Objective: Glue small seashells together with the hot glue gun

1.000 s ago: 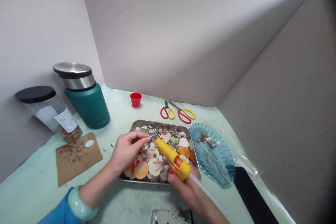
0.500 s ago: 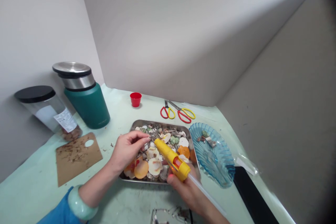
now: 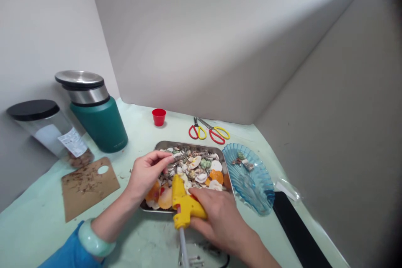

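My left hand (image 3: 147, 173) pinches something small between thumb and fingertips over the far left part of the metal tray (image 3: 233, 196). It looks pale, with thin shiny bits beside it; I cannot make out what it is. Seashells (image 3: 195, 162) of many shapes fill the tray, with orange scallop shells (image 3: 216, 176) among them. My right hand (image 3: 221, 213) is closed round the grip of a yellow hot glue gun (image 3: 185, 209). Its nozzle points away from me over the shells, below and apart from my left fingertips. A whitish glue stick (image 3: 183, 245) sticks out of its back.
A blue shell-shaped dish (image 3: 256, 184) with a few shells stands right of the tray. Behind are two pairs of scissors (image 3: 216, 134) and a red cup (image 3: 159, 117). A green flask (image 3: 102, 123), a leaning jar (image 3: 50, 130) and a brown board (image 3: 89, 188) are left. A wire stand (image 3: 196, 261) lies in front.
The glue gun has swung left and nearer to me, its nozzle drawn away from my left fingertips and its body turned. My left hand keeps its pinch. The view has shifted slightly.
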### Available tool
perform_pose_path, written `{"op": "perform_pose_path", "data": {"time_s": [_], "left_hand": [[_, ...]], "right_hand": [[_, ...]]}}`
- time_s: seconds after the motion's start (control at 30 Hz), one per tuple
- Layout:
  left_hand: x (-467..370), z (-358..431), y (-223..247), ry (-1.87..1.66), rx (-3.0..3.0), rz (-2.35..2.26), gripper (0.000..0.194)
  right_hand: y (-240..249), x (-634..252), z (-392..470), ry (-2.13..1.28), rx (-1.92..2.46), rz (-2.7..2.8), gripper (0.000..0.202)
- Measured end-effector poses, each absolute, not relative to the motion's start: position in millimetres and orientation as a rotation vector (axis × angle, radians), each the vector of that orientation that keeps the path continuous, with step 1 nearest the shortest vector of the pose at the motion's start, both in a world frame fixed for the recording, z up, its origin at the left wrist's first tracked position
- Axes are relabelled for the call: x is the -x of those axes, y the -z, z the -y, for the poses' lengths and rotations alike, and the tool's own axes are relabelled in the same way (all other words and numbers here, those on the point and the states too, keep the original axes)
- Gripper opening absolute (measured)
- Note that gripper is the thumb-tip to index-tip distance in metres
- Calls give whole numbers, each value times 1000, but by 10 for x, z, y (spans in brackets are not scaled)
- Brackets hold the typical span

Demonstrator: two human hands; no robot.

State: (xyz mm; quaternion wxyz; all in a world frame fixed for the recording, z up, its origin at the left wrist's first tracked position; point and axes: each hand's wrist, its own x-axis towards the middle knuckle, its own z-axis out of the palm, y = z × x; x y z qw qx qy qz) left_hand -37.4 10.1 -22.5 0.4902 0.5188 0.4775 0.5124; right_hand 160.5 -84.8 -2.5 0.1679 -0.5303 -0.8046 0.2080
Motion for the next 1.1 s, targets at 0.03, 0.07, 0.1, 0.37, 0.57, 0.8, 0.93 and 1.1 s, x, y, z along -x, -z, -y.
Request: {"op": "perform_pose_path", "data": {"time_s": [0.03,0.07,0.1,0.37,0.57,0.8,0.93,1.1], "left_hand": [[371,-99,223,-1245,-1268,-1153,17],[368,-95,220,-1245,-1276,-1148,16],[365,-90,214,-1241,-1284,-1142,16],[355,-57,188,-1247,-1349,-1134,16],[332,-43,152,-1238,-1345,-1127,16],[328,-16,104,-1228,-1336,-1130,14],[327,-24,120,-1212,-1333,-1114,13],[322,-23,115,-1211,-1331,-1105,12]], "right_hand": [[28,-1588,853,-569,1510,2317,43],[31,-1574,855,-549,1518,2337,43],[33,-1566,854,-526,1536,2351,43],[-88,-1797,703,-460,1493,2277,23],[-42,-1877,462,-100,1735,2299,15],[103,-1805,350,-97,1772,2425,13],[-75,-1815,361,-434,1526,2243,12],[-320,-1643,346,-895,1255,1971,16]]}}
